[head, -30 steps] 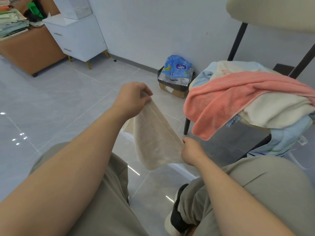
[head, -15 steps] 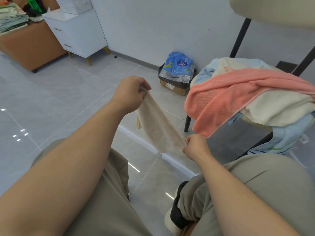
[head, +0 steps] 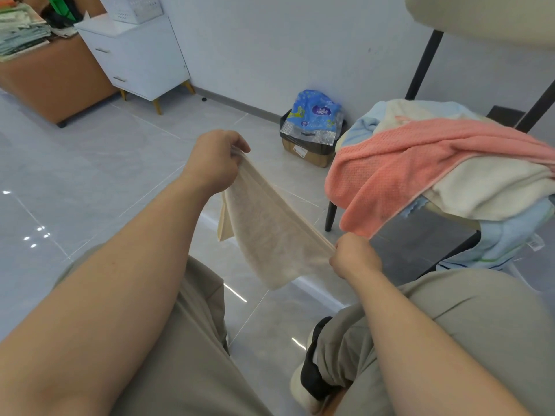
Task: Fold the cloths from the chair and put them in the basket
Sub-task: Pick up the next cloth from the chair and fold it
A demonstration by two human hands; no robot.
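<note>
beige terry cloth [head: 270,232] hangs in the air between two bare hands, above the pale tiled floor [head: 90,175] and between the person's knees. the left hand [head: 214,163], higher and further from the body, pinches one top corner, fingers curled down over the hem against the thumb. the right hand [head: 354,256], lower and close to the lap, grips the opposite corner with its fingers bunched together; which fingertips actually press the fabric cannot be told from this angle. held at two corners like this, the top edge is pulled taut in a slanting line and the rest drops flat. a narrow flap is doubled behind on the left side, which suggests the cloth is being straightened so a fold can be made cleanly. just to the right stands the chair [head: 330,216], its seat heaped with the cloths not yet folded: a pink cloth [head: 405,169] draped over the front, a cream cloth [head: 492,187] under it and pale blue cloth [head: 510,235] spilling off the side, all within easy reach of the right hand. the basket is not in view. against the wall behind sit a cardboard box [head: 312,154] topped with a blue plastic pack, and further left a white cabinet [head: 135,55].
</note>
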